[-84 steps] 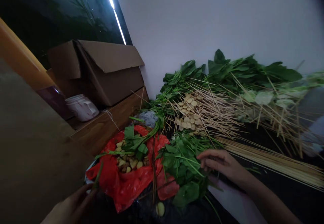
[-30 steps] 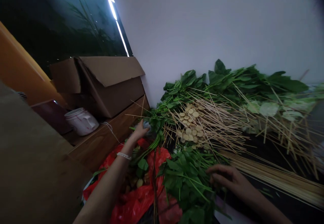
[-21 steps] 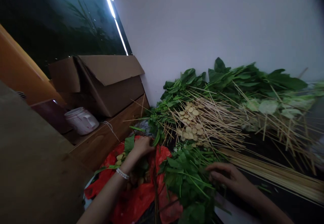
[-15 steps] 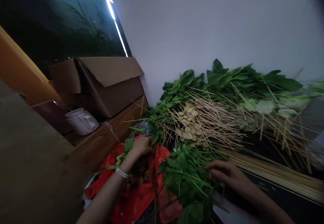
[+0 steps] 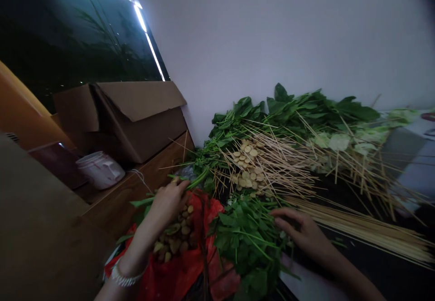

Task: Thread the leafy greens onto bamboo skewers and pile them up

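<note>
My left hand (image 5: 170, 197) is closed round leafy greens (image 5: 139, 202) whose leaves stick out to its left and whose stems show to its right. It is above a red plastic bag (image 5: 170, 269) of small pale-brown pieces (image 5: 181, 233), perhaps cut potatoes. At the edge of a leafy green pile (image 5: 248, 235), my right hand (image 5: 299, 226) rests with thumb and forefinger slightly apart. I make out nothing held in it; its other fingers are partly hidden.
Behind the hands lie skewers (image 5: 285, 156) threaded with round slices (image 5: 249, 156), and more greens (image 5: 306, 106) along the wall. Loose bamboo sticks (image 5: 353, 228) lie at the right, below skewered pale-green leaves (image 5: 340, 141). A cardboard box (image 5: 149, 133) and a white jug (image 5: 101, 170) stand left.
My left hand has moved left and up out of the bag with greens, uncovering the pale-brown pieces. My right hand stays by the leafy pile. The view has shifted slightly right.
</note>
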Motion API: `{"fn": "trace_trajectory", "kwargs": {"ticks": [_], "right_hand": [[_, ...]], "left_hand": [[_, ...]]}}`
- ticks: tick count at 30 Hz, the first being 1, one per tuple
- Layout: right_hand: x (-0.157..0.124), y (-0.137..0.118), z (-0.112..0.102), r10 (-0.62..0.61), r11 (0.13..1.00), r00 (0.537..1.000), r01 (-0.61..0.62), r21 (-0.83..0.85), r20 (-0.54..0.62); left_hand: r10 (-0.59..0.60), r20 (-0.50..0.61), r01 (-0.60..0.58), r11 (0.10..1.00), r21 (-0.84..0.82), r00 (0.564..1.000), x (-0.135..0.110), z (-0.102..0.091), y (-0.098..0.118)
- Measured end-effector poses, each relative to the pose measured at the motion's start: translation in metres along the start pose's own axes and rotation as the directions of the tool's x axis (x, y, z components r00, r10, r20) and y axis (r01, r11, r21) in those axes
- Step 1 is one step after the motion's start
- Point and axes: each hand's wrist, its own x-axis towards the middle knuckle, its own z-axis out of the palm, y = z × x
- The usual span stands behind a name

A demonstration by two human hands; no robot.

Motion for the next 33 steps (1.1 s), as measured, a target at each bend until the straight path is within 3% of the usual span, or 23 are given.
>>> {"fn": "trace_trajectory", "kwargs": {"ticks": [2, 4, 6, 8, 11, 15, 19, 22, 25, 29, 33], "right_hand": [[-0.001, -0.004, 0.005, -0.182, 0.97, 0.973, 0.154, -0.191, -0.142], [-0.003, -0.01, 0.01, -0.378, 0.882, 0.903, 0.286, -0.374, -0.202], [-0.004, -0.018, 0.014, -0.503, 0.775, 0.85, 0.364, -0.516, -0.156], [-0.004, -0.025, 0.018, -0.548, 0.693, 0.832, 0.395, -0.603, -0.085], [-0.001, -0.032, 0.023, -0.54, 0.651, 0.842, 0.429, -0.626, 0.015], [0.011, -0.031, 0.038, -0.44, 0.716, 0.891, 0.424, -0.554, 0.114], [0.03, -0.031, 0.051, -0.313, 0.87, 0.947, 0.314, -0.38, 0.067], [0.041, -0.031, 0.056, -0.191, 0.958, 0.981, 0.192, -0.213, 0.025], [0.047, -0.026, 0.056, -0.082, 0.996, 0.997, 0.081, -0.04, -0.015], [0.051, -0.018, 0.051, 0.053, 0.965, 0.995, -0.028, 0.261, -0.089], [0.053, -0.024, 0.046, 0.079, 0.848, 0.996, -0.092, 0.523, 0.046]], "left_hand": [[0.197, -0.079, -0.196, 0.98, 0.017, 0.977, -0.013, -0.012, 0.012], [0.384, -0.151, -0.389, 0.921, 0.0, 0.911, -0.024, -0.018, 0.029], [0.521, -0.217, -0.538, 0.842, -0.026, 0.826, -0.03, -0.018, 0.047], [0.601, -0.27, -0.632, 0.774, -0.037, 0.752, -0.034, -0.017, 0.06], [0.636, -0.324, -0.68, 0.733, -0.031, 0.7, -0.034, -0.014, 0.067], [0.541, -0.415, -0.594, 0.804, 0.001, 0.732, -0.034, -0.014, 0.055], [0.349, -0.537, -0.389, 0.92, 0.042, 0.768, -0.042, -0.018, 0.036], [0.175, -0.638, -0.317, 0.941, -0.115, 0.75, -0.054, -0.012, 0.03], [0.042, -0.645, -0.322, 0.89, -0.323, 0.763, -0.063, 0.005, 0.039], [0.068, -0.562, -0.365, 0.822, -0.436, 0.824, -0.057, 0.031, 0.068], [0.232, -0.483, -0.446, 0.804, -0.393, 0.844, -0.033, 0.05, 0.095]]}}
